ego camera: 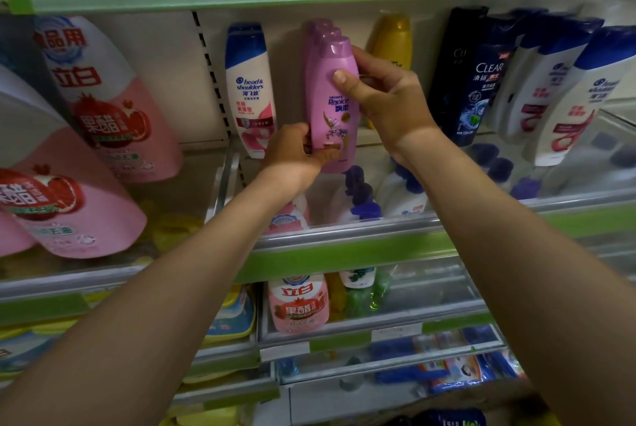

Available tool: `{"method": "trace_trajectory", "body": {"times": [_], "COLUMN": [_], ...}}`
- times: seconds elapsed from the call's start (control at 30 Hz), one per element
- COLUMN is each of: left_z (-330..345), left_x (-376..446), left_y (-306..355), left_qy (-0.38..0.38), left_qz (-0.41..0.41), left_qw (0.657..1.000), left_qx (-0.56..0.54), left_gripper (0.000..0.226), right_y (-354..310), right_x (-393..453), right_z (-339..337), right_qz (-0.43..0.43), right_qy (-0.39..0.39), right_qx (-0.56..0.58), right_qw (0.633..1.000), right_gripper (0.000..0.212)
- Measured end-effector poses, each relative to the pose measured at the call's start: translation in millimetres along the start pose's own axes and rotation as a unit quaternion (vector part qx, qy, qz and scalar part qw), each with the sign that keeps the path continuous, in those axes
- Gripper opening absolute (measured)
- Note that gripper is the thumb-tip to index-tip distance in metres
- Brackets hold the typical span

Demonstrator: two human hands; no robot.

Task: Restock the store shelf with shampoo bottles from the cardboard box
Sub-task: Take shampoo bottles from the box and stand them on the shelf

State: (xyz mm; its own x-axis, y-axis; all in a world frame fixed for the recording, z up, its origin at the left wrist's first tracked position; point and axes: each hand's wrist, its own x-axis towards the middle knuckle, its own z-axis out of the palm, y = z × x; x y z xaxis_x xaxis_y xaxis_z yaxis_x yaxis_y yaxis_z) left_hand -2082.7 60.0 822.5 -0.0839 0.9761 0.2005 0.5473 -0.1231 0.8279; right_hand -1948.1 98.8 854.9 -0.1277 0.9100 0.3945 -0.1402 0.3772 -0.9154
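Observation:
A purple Rejoice shampoo bottle [335, 115] stands upright at the front of a row of like purple bottles on the upper shelf [361, 239]. My left hand [296, 157] grips its lower part from the left, thumb on the front. My right hand [385, 95] holds its upper part from the right, thumb pressed on the front below the cap. Two more purple caps show behind it. The cardboard box is out of sight.
A white Head & Shoulders bottle [249, 91] stands to the left and a gold bottle [392, 40] to the right. Dark Clear bottles [478, 81] and more white bottles fill the right. Pink detergent pouches [113, 98] hang left. Lower shelves hold more goods.

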Motion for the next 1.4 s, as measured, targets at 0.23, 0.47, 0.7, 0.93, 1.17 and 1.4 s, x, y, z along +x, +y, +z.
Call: {"method": "trace_trajectory", "body": {"times": [0.23, 0.47, 0.7, 0.93, 1.17, 1.4], "left_z": [0, -4, -14, 2, 58, 132], "left_x": [-1, -10, -38, -102, -176, -248], "left_y": [1, 4, -5, 35, 66, 56], "left_qy": [-0.009, -0.018, 0.029, 0.103, 0.125, 0.127], "left_qz": [-0.014, -0.049, -0.053, 0.034, 0.018, -0.065], "left_qw": [0.999, 0.991, 0.998, 0.991, 0.984, 0.984], "left_qx": [-0.044, -0.120, -0.016, -0.073, -0.126, -0.102], "left_gripper": [0.036, 0.050, 0.062, 0.033, 0.022, 0.017], "right_y": [-2, -11, -9, -16, -32, -11], "right_x": [0, -5, -45, -104, -157, -230], "right_z": [-1, -4, -19, -34, -70, -130], "right_qz": [0.009, 0.007, 0.045, 0.052, 0.062, 0.111], "right_qy": [-0.002, -0.006, 0.034, 0.053, -0.011, -0.065], "right_qx": [-0.013, -0.080, -0.070, -0.048, -0.018, -0.009], "right_qw": [1.000, 0.997, 0.996, 0.996, 0.998, 0.992], "right_gripper": [0.047, 0.053, 0.042, 0.041, 0.039, 0.032]}}
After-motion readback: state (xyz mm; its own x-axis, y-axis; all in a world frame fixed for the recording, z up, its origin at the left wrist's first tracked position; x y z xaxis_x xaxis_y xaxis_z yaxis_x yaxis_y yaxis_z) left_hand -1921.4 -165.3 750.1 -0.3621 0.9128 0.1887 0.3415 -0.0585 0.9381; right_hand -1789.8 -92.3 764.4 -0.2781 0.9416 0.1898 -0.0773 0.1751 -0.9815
